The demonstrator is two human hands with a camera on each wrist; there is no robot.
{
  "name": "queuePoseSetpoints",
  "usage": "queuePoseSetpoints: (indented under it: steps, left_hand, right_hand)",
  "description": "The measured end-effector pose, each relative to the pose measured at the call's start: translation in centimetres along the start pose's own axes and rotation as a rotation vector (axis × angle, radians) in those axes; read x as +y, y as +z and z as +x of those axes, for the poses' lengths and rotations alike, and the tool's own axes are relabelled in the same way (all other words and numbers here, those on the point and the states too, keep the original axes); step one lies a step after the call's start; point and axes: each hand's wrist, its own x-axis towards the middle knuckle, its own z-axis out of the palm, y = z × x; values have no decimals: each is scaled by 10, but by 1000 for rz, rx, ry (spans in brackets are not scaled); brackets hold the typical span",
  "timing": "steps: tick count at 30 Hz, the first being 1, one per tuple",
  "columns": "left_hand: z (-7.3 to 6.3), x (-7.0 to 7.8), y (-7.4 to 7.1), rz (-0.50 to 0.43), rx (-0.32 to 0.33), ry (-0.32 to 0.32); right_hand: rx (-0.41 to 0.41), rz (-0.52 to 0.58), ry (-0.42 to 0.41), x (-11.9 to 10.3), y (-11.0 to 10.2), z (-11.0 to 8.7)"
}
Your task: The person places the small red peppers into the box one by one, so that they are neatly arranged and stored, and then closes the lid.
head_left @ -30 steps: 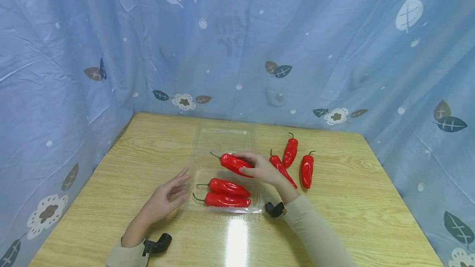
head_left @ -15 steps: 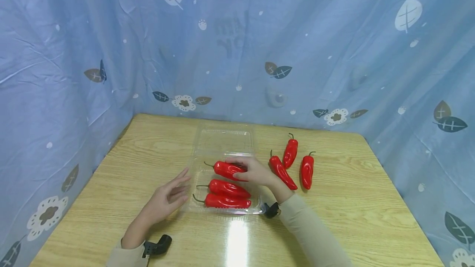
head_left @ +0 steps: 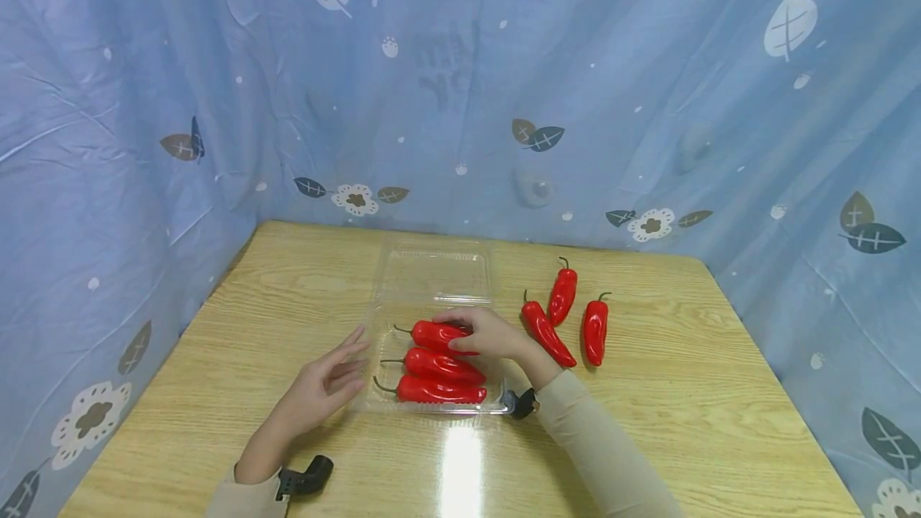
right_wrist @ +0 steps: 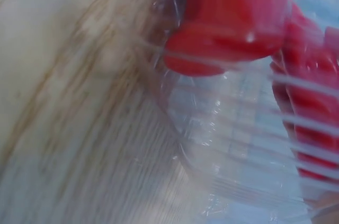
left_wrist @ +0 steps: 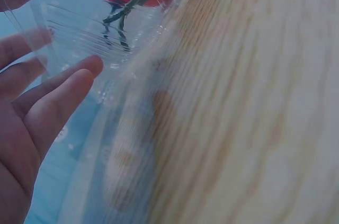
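Note:
My right hand (head_left: 492, 334) holds a red pepper (head_left: 432, 334) between thumb and fingers, inside the bottom half of a clear plastic clamshell box (head_left: 384, 402). Its stem points left. Below it in the head view lie a second red pepper (head_left: 440, 364) and a third red pepper (head_left: 439, 390), side by side, stems also left. My left hand (head_left: 320, 386) is beside the box's left wall, fingers loosely extended and gripping nothing; in the left wrist view its fingertips (left_wrist: 92, 65) are against or very near the clear plastic. The right wrist view shows red peppers (right_wrist: 233, 17) through the box wall, partly blurred.
The box's lid (head_left: 435, 270) lies folded back toward the curtain. Right of the box, three more red peppers rest on the wooden table (head_left: 683, 390): one slanted (head_left: 548, 334), one behind (head_left: 564, 296), one farthest right (head_left: 595, 332). A patterned blue curtain (head_left: 460, 86) encloses the table.
My right hand has lowered the held pepper down and slightly left, into the box alongside the other two. The left hand has stayed in place.

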Motion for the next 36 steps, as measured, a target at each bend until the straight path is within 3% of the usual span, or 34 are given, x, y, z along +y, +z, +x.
queuePoseSetpoints:
  steps: [16, 24, 36]
  left_hand:
    - [0, 1, 0, -5, -1, -4]
    - [2, 3, -1, 8, -5, 7]
    - [1, 2, -1, -8, -9, 3]
  right_hand:
    - [-27, -104, 18, 3, 4, 9]
    - [-34, -90, -3, 2, 7, 11]
    - [11, -55, 30, 3, 7, 10]
